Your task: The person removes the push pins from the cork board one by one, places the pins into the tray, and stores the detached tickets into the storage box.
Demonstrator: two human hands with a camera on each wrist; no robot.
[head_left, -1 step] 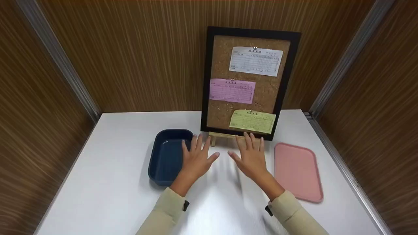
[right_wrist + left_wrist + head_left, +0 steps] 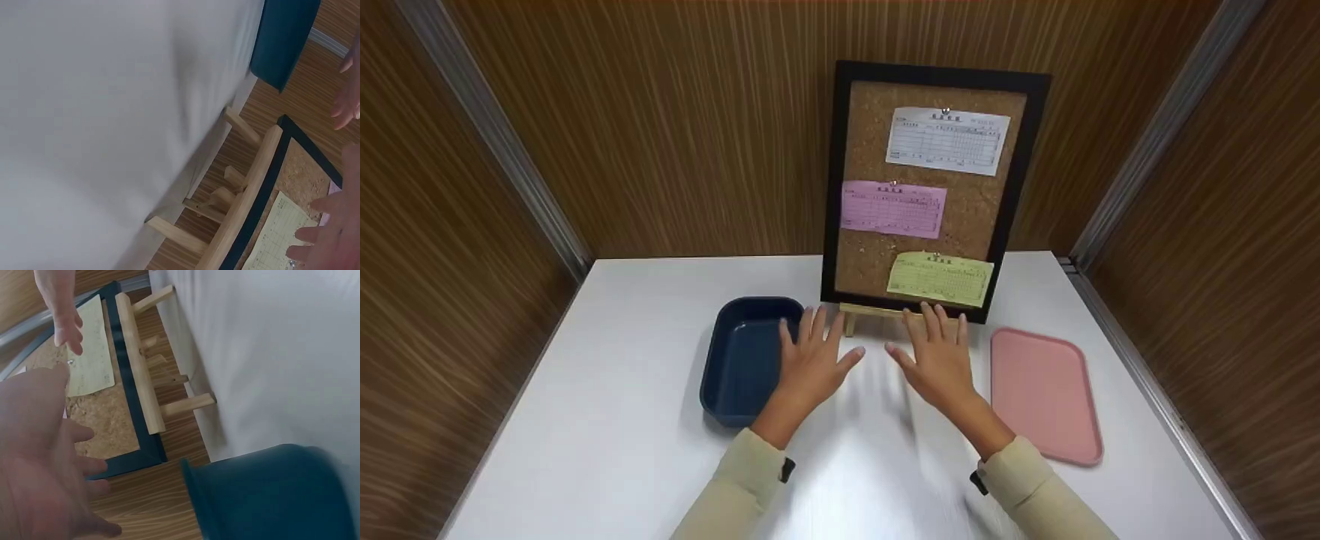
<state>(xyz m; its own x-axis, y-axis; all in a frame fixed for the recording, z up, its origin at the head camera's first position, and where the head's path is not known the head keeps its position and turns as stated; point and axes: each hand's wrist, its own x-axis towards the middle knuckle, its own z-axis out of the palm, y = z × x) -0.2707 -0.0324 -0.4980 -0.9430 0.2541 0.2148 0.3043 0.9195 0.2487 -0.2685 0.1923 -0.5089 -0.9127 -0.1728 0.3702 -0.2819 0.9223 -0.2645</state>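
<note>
My left hand hovers over the white table, palm down with its fingers spread, and overlaps the right side of a dark blue tub. Opposite it, my right hand has its fingers spread too and holds nothing. Both hands' fingertips point at the foot of a black-framed cork board leaning on a wooden easel. Pinned to the cork are a white form, a pink form and a yellow form, each with a small pin at its top.
A pink tray lies flat to the right of my right hand. Wood-grain panels enclose the white table at the back and on both sides, with metal strips at the corners.
</note>
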